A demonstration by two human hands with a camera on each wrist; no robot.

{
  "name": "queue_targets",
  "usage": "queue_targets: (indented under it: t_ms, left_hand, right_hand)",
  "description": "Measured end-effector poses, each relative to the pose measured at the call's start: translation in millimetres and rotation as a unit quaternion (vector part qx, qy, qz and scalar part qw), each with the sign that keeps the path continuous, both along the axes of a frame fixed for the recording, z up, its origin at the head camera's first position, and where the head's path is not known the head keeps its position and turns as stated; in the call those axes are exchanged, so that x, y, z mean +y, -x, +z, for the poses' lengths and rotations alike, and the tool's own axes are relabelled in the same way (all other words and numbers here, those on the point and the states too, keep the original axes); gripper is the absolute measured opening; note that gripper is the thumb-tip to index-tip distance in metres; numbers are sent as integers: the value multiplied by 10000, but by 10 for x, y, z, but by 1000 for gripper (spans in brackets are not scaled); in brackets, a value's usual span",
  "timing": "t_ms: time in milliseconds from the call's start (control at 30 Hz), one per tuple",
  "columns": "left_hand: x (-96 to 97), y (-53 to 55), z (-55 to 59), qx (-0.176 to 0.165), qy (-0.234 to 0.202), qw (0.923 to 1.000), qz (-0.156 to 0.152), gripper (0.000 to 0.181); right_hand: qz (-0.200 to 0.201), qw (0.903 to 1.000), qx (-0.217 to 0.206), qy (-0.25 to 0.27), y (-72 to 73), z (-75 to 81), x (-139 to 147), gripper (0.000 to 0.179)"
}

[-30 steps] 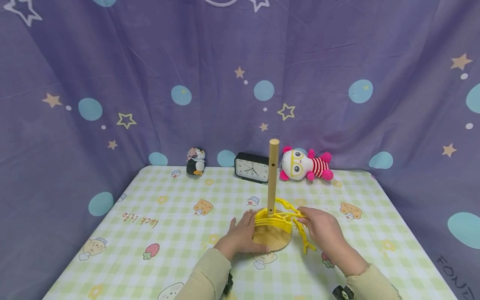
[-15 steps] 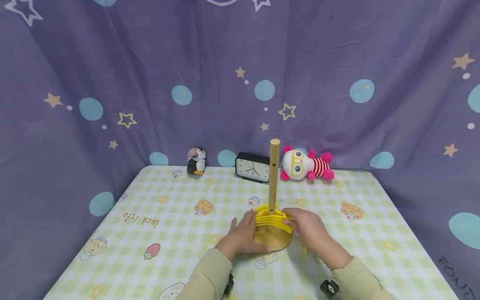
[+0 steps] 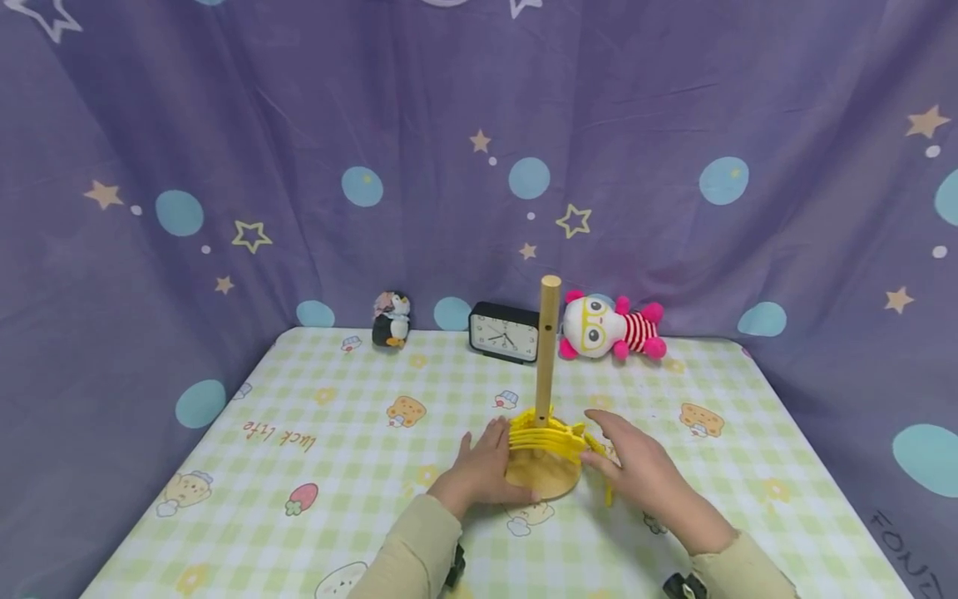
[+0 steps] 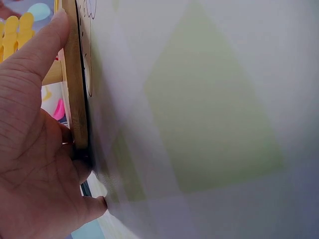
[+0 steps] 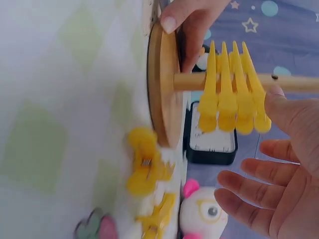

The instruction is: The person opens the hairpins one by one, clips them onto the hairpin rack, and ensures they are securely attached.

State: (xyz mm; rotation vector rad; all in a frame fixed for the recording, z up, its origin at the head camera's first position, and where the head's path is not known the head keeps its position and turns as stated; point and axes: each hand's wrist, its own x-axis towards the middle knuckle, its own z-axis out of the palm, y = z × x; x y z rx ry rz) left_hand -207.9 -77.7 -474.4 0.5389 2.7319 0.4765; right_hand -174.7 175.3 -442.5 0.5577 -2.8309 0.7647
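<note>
A wooden stand has a round base [image 3: 542, 481] and an upright post [image 3: 547, 358] with a hole near its top. Several curved yellow plastic pieces [image 5: 227, 107] are stacked around the lower post, pointed at one end and rounded at the other. My left hand [image 3: 482, 470] grips the left side of the base, its thumb [image 4: 50, 42] along the rim. Beside the stack on the right is my right hand [image 3: 636, 466], fingers spread and nothing held. Its thumb [image 5: 281, 107] overlaps the outermost stacked piece in the right wrist view.
Loose yellow pieces [image 5: 144, 164] lie on the table to the right of the base. Along the back edge stand a penguin figure [image 3: 392, 320] and a black-framed clock [image 3: 503, 334], and a pink and white plush toy [image 3: 606, 327] lies there. A purple curtain [image 3: 419, 108] hangs behind.
My right hand brought a branched yellow piece from the right onto the stack, released it and drew back slightly to the right. My left hand has stayed on the base.
</note>
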Motion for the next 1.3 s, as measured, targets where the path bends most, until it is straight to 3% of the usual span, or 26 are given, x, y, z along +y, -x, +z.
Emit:
queue_targets:
  t_ms: [567,1000,1300]
  left_hand:
    - [-14,11,18,-55,-35,10000,72,118]
    - [-6,5,1,-123,-73,9999,85,118]
    - [7,-9,9,-73,-50,9999,64,118]
  right_hand:
    - [-767,9940,-713,-323,-22,-244,463,57]
    - [-1084,9832,-1269,-734,112,-376,473,52]
    - [-1220,9810,-1210,-906,110,-399,439,50]
